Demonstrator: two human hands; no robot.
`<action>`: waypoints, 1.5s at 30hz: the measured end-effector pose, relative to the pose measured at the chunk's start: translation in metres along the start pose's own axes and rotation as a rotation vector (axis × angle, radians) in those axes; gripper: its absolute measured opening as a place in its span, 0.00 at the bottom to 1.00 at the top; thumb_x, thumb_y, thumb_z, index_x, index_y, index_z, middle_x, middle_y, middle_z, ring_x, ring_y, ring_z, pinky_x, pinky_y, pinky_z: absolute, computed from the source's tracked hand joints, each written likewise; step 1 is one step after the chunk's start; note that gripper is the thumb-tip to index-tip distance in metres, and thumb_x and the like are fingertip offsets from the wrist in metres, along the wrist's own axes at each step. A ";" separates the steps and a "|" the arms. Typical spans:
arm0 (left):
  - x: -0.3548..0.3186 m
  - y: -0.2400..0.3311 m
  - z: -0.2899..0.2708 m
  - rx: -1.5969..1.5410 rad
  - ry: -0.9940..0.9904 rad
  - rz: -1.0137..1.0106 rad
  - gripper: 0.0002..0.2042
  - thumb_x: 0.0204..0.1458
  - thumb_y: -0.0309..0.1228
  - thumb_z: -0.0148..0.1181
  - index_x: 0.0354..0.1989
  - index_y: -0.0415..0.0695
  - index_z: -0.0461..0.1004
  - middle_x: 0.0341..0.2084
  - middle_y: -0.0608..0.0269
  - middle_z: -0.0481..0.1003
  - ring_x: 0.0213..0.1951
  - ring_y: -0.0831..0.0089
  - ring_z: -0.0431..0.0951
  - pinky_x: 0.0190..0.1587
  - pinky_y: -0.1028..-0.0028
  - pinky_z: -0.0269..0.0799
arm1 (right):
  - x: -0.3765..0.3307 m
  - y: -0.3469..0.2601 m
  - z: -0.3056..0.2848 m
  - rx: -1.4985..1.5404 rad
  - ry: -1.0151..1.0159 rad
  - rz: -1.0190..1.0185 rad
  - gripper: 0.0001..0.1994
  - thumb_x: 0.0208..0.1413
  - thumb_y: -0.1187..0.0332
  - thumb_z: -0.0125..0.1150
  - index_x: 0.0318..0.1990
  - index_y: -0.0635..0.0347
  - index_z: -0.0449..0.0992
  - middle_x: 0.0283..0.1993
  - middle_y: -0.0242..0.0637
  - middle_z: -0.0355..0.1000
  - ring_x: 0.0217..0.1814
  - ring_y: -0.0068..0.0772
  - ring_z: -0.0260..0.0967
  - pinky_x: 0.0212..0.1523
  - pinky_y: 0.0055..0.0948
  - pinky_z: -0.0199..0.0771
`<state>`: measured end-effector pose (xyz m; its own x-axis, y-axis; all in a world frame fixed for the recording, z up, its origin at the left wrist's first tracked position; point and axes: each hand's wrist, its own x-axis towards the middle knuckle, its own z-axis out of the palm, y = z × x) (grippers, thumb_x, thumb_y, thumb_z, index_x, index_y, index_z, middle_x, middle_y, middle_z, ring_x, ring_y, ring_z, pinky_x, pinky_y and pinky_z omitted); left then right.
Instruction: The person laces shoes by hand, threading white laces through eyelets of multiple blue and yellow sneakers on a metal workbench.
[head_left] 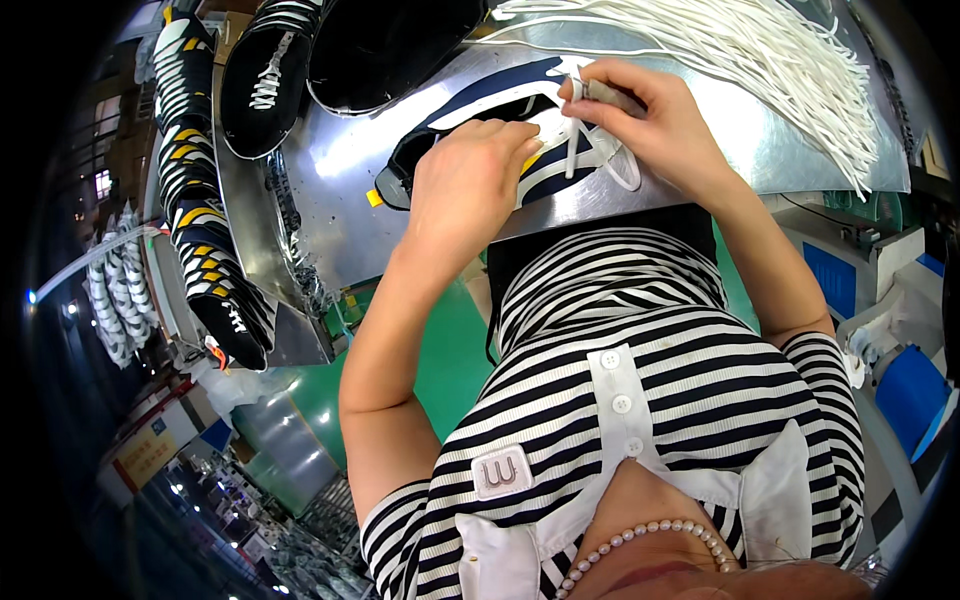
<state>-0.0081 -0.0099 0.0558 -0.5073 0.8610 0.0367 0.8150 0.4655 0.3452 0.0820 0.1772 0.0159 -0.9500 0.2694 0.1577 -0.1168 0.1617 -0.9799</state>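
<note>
Navy shoe [490,88] lies on metal table [345,215], in front of person; middle part hidden under left hand [468,172]. Left fingers bend over shoe; whether they pinch, cannot tell. Right hand [650,115] pinches white lace [572,150] above shoe; greyish piece [612,97] at fingers hard to identify. Black shoe [390,50] cut off by upper edge.
</note>
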 end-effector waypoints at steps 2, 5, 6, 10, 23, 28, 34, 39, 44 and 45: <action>0.004 0.005 -0.003 -0.015 -0.005 -0.031 0.12 0.59 0.36 0.54 0.41 0.41 0.78 0.34 0.57 0.79 0.35 0.58 0.78 0.38 0.64 0.71 | 0.009 -0.001 0.002 -0.001 -0.002 0.029 0.10 0.55 0.73 0.64 0.44 0.64 0.78 0.37 0.29 0.77 0.38 0.13 0.70 0.40 0.14 0.68; 0.013 0.014 -0.001 -0.011 -0.053 -0.107 0.12 0.57 0.38 0.57 0.38 0.42 0.79 0.28 0.57 0.78 0.29 0.59 0.77 0.34 0.66 0.70 | 0.022 -0.004 0.003 -0.004 0.002 -0.014 0.10 0.55 0.72 0.64 0.44 0.65 0.78 0.37 0.29 0.77 0.39 0.14 0.70 0.43 0.17 0.70; 0.019 0.015 0.001 -0.019 -0.088 -0.154 0.12 0.57 0.39 0.58 0.37 0.42 0.79 0.26 0.57 0.78 0.27 0.60 0.77 0.32 0.67 0.69 | 0.025 -0.002 0.003 -0.016 0.001 -0.027 0.10 0.56 0.71 0.64 0.44 0.65 0.77 0.37 0.30 0.77 0.39 0.15 0.70 0.43 0.17 0.70; 0.025 0.009 0.014 -0.116 -0.058 -0.260 0.13 0.55 0.43 0.59 0.31 0.45 0.80 0.18 0.59 0.75 0.24 0.58 0.77 0.29 0.63 0.70 | 0.024 0.004 0.004 -0.025 0.057 -0.009 0.13 0.57 0.68 0.63 0.47 0.65 0.74 0.38 0.33 0.75 0.40 0.18 0.71 0.43 0.19 0.71; 0.031 0.003 0.020 -0.194 -0.023 -0.247 0.11 0.53 0.38 0.62 0.29 0.42 0.79 0.19 0.61 0.78 0.22 0.63 0.77 0.28 0.68 0.71 | -0.029 0.015 -0.006 -0.146 -0.081 0.138 0.07 0.57 0.69 0.60 0.36 0.63 0.71 0.26 0.39 0.76 0.27 0.35 0.75 0.30 0.29 0.71; 0.026 -0.006 0.020 -0.422 -0.095 -0.159 0.10 0.48 0.28 0.66 0.37 0.37 0.79 0.27 0.60 0.80 0.30 0.74 0.78 0.37 0.75 0.73 | -0.025 0.010 -0.005 -0.428 -0.127 0.096 0.06 0.56 0.70 0.58 0.36 0.63 0.70 0.23 0.42 0.74 0.28 0.45 0.75 0.28 0.38 0.72; 0.019 -0.001 0.028 -0.378 -0.013 -0.105 0.10 0.46 0.24 0.63 0.39 0.38 0.77 0.33 0.54 0.80 0.37 0.62 0.81 0.42 0.69 0.75 | -0.018 0.022 0.035 -0.734 -0.038 0.056 0.08 0.56 0.71 0.55 0.39 0.63 0.65 0.26 0.47 0.73 0.29 0.51 0.74 0.28 0.44 0.72; 0.002 -0.002 0.024 -0.255 0.145 0.088 0.08 0.48 0.24 0.62 0.38 0.43 0.78 0.29 0.61 0.76 0.29 0.60 0.77 0.31 0.68 0.72 | -0.035 -0.003 0.009 -0.558 -0.123 0.078 0.08 0.61 0.67 0.54 0.43 0.60 0.68 0.31 0.47 0.73 0.31 0.50 0.72 0.33 0.40 0.71; -0.021 -0.013 0.016 0.050 0.327 0.309 0.08 0.43 0.24 0.60 0.33 0.45 0.79 0.22 0.67 0.71 0.24 0.70 0.74 0.24 0.71 0.68 | -0.026 -0.027 -0.066 -0.221 0.116 0.147 0.12 0.57 0.62 0.59 0.46 0.55 0.76 0.35 0.23 0.73 0.34 0.16 0.65 0.31 0.18 0.57; -0.020 -0.011 0.019 0.066 0.327 0.349 0.08 0.43 0.24 0.60 0.33 0.45 0.79 0.22 0.67 0.71 0.24 0.71 0.74 0.23 0.71 0.68 | -0.013 -0.018 -0.070 -0.222 0.166 0.120 0.13 0.56 0.60 0.59 0.46 0.55 0.76 0.38 0.23 0.73 0.36 0.15 0.64 0.31 0.16 0.55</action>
<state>-0.0011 -0.0284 0.0338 -0.2528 0.8633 0.4367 0.9630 0.1811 0.1994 0.1167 0.2373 0.0406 -0.8910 0.4474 0.0777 0.0774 0.3184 -0.9448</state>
